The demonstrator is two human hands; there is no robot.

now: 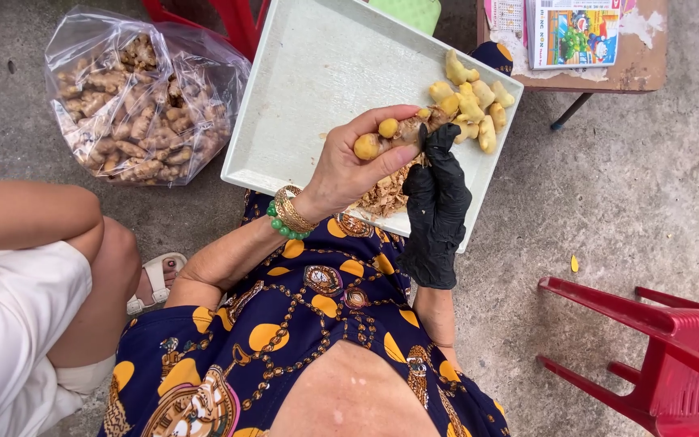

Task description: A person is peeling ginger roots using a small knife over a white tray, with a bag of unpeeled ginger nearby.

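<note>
Left hand: the bare left hand (348, 166) was raised above the near edge of the tray, its fingers (382, 119) curled closed around a ginger root.
Ginger root: the ginger root (402, 131) lay across the left fingers, partly peeled, with yellow knobs at its left end and brown skin toward the right.
Right hand: the right hand (436, 206), in a black glove, touched the right end of the root; its fingers (440, 142) were bent closed, and I cannot tell if a tool was inside them.
Tray: the pale square tray (317, 73) rested tilted on the person's lap; its near edge was hidden under both hands, and its left and middle parts were bare.
Peeled pieces: peeled yellow ginger pieces (472, 101) were gathered at the right corner of the tray, close to the rim.
Peelings: a small heap of brown peelings (386, 194) lay on the tray just under the hands.
Bag: a clear plastic bag of unpeeled ginger (139, 101) stood on the concrete floor, left of the tray and apart from it.
Other person: a bare knee and white shorts (34, 283) were at the left, near the person's left elbow.
Red stool: a red plastic stool (657, 340) stood at the right, well apart from the hands.
Tabletop: a small tabletop (641, 57) with printed papers stood beyond the tray's far right corner.
</note>
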